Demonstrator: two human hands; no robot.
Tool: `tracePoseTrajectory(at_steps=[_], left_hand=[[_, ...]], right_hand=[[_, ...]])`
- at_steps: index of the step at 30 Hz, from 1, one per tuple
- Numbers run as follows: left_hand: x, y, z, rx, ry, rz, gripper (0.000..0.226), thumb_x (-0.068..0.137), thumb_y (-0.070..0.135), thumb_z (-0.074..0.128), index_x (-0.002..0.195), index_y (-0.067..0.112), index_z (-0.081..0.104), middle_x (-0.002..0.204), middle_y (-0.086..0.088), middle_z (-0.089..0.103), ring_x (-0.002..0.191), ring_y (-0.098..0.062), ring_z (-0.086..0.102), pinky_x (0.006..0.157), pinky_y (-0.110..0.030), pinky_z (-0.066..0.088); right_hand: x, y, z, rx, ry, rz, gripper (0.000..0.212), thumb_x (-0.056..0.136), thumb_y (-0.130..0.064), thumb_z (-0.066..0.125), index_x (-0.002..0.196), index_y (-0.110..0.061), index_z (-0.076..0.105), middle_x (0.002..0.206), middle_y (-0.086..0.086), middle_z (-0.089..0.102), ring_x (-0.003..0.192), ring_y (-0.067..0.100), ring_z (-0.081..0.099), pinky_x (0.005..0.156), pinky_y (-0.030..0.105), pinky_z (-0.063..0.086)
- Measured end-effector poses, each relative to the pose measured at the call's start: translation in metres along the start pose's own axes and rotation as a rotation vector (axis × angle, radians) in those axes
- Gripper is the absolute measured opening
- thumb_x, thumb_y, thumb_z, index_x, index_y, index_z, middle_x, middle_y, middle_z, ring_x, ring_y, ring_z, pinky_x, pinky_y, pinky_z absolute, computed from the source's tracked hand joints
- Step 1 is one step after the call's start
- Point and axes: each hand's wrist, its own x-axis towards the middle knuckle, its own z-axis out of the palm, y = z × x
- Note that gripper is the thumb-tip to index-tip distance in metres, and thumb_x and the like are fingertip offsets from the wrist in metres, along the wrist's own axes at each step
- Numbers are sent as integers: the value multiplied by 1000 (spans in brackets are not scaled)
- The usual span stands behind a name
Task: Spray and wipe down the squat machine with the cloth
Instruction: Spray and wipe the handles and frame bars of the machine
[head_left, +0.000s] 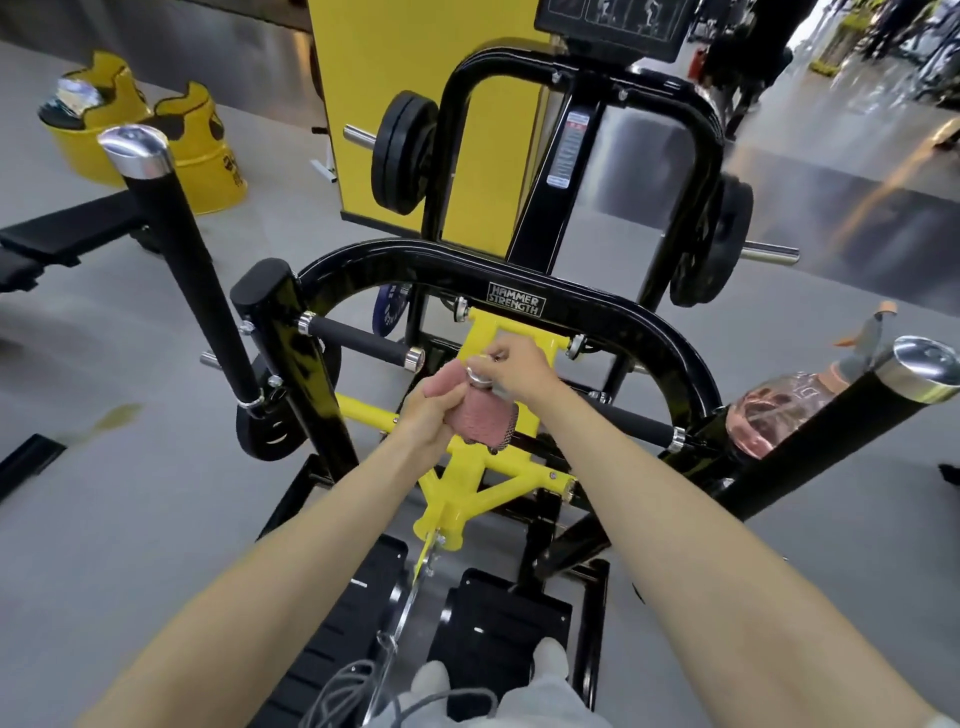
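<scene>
Left hand (431, 410) clenches pink knitted cloth (480, 423) around a chrome-capped handle (477, 375); right hand (519, 366), at one o'clock, pinches the cap

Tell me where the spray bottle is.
Head view, far right: the spray bottle sits between the curved black frame and the right padded bar.

We look from head height, forward and steeply down, close above the squat machine (515, 300), its footplates (498, 623) at bottom centre.
</scene>
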Motion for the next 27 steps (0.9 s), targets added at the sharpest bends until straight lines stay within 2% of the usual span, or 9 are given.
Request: tracePoseTrajectory(at_steps=[4, 10, 14, 16, 18, 22, 24, 25, 27], left_hand=[[12, -23, -2, -35, 98, -48, 39, 94, -7, 43, 132, -1, 52, 126, -14, 61, 111, -21, 61, 80, -24, 55], [19, -49, -1, -69, 220, -140, 32, 95, -7, 42, 106, 13, 65, 90, -1, 70, 75, -16, 64, 60, -29, 47], [29, -67, -7, -2, 270, -241, 35, 96, -2, 42, 123, 9, 60, 98, -15, 61, 63, -28, 55, 45, -26, 35], [33, -76, -15, -30, 412, -338, 37, 99, 4, 41, 134, 12, 51, 124, -8, 58, 92, -34, 62, 53, -33, 45], [31, -85, -23, -14, 464, -461, 35, 102, 14, 40, 135, 6, 45, 130, -11, 55, 113, -35, 59, 60, -34, 51], [34, -78, -9, -92, 386, -473, 37, 98, 15, 48, 132, -1, 48, 129, -19, 56, 106, -35, 63, 70, -41, 58], [40, -64, 3, -116, 369, -400, 22, 96, 2, 45, 114, 0, 59, 100, -18, 67, 71, -22, 70, 63, -28, 57], [45, -57, 8, -126, 371, -386, 20, 98, -2, 38, 99, -2, 58, 76, -18, 66, 46, -16, 61, 51, -20, 51], [49, -49, 12, -110, 389, -392, 32, 100, -6, 24, 83, 0, 51, 46, -14, 57, 29, -14, 47, 47, -18, 41]], right_hand=[[5, 2, 0, 59, -33, 45, 25, 83, -34, 72, 77, -16, 56, 82, 0, 54, 82, 18, 50, 65, 28, 40], [4, 2, -5, 29, -74, 94, 36, 85, -39, 69, 103, -10, 58, 92, 5, 55, 64, 12, 48, 39, 19, 32], [6, 4, -4, 28, -40, 90, 36, 84, -40, 70, 102, -11, 58, 112, 9, 58, 95, 22, 54, 68, 30, 47], [5, 4, -4, 35, -41, 107, 38, 84, -40, 70, 105, -10, 59, 114, 8, 58, 103, 24, 55, 84, 39, 47], [4, 4, -4, 44, -43, 124, 39, 84, -40, 70, 104, -9, 59, 111, 7, 58, 102, 24, 54, 88, 41, 46], [3, 2, -5, 42, -38, 146, 36, 84, -42, 69, 100, -11, 58, 101, 4, 57, 92, 22, 55, 79, 36, 47], [2, 0, -5, 45, -41, 163, 40, 84, -43, 70, 103, -9, 59, 94, 3, 56, 85, 21, 54, 71, 33, 47], [3, 0, -4, 53, -36, 171, 40, 83, -43, 70, 101, -8, 60, 93, 4, 56, 86, 22, 55, 74, 35, 49], [3, 0, -2, 50, -22, 194, 38, 82, -43, 72, 92, -9, 59, 92, 7, 59, 88, 25, 57, 84, 41, 50]])
